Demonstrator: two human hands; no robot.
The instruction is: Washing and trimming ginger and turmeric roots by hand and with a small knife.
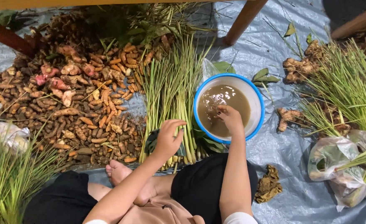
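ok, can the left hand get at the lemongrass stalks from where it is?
Probably yes. The left hand hovers, fingers spread, right over the lower ends of the lemongrass stalks laid on the tarp; nothing lies between. The right hand is off in the basin.

Single head camera looks steeply down, close above the lap

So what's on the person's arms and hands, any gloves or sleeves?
No gloves: both hands, left hand and right hand, are bare, and so are the forearms. Short white sleeve edges show at the upper arms. No watch, rings or bracelets are visible.
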